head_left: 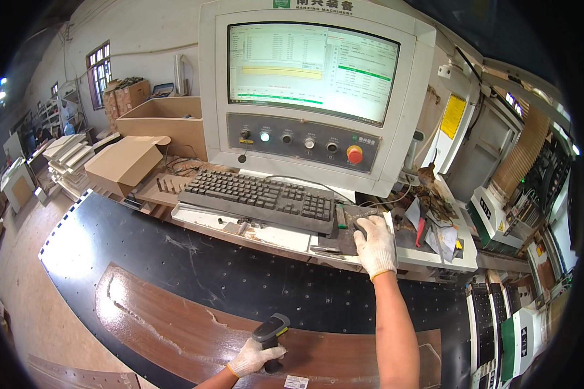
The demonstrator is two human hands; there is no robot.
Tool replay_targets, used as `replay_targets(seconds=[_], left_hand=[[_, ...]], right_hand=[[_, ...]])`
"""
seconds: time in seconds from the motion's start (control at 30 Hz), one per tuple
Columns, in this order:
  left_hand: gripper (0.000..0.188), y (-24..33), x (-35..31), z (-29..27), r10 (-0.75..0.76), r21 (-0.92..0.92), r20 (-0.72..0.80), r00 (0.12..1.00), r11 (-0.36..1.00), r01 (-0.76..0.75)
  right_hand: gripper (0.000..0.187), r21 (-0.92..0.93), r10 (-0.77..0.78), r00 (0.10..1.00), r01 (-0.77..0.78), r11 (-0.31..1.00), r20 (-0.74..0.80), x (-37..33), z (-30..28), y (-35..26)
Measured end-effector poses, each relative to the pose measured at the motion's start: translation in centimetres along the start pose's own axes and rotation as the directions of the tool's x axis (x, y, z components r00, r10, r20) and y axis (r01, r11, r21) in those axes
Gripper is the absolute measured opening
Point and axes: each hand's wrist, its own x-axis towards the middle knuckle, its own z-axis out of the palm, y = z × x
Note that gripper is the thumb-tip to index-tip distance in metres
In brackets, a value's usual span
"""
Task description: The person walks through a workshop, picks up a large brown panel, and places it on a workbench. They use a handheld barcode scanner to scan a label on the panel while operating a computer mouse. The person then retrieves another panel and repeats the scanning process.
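My left hand [256,356], in a white knit glove, grips a dark handheld barcode scanner [272,328] above a brown wood-grain panel [194,318]. A white label [296,382] is stuck on the panel near its front edge. My right hand [374,245], also gloved, is curled over a dark computer mouse, mostly hidden under the fingers, on a dark mouse pad [347,244]. Just left of it lies a black keyboard [259,200]. Above stands a grey control console with a lit screen [311,72] showing tables and green bars.
The panel rests on a black machine bed [194,259] dotted with holes. Below the screen are knobs and a red emergency stop button [355,154]. Cardboard boxes [124,165] stand at left beside stacked boards [70,155]. Papers [441,238] and clutter lie at right, near machine parts and a ribbed hose [522,146].
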Motion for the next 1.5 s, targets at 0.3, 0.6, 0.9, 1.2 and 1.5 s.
replay_targets(seconds=[0.3, 0.6, 0.9, 1.2, 1.5], left_hand=[[0.057, 0.3, 0.0, 0.1, -0.001, 0.037, -0.006, 1.0, 0.999, 0.001], [0.055, -0.2, -0.1, 0.3, -0.01, 0.022, -0.037, 0.999, 1.0, 0.011], [0.063, -0.7, 0.1, 0.0, 0.008, 0.058, -0.028, 1.0, 0.998, -0.006], [0.057, -0.2, 0.1, 0.2, -0.001, 0.021, -0.02, 1.0, 1.0, 0.002], [0.051, 0.0, 0.1, 0.1, 0.007, 0.068, -0.009, 1.0, 0.998, -0.006]], right_hand=[[0.035, -0.011, 0.015, 1.0, -0.015, 1.0, 0.007, -0.1, 0.0, 0.1], [0.036, 0.024, -0.026, 1.0, 0.027, 0.999, -0.01, -0.2, 0.1, 0.4], [0.037, 0.021, -0.035, 0.999, 0.035, 0.999, 0.006, -0.2, 0.0, 0.2], [0.037, 0.025, -0.039, 0.999, 0.039, 0.999, 0.004, -0.1, 0.1, 0.3], [0.037, 0.023, -0.015, 1.0, 0.015, 1.0, 0.018, -0.1, 0.1, 0.1]])
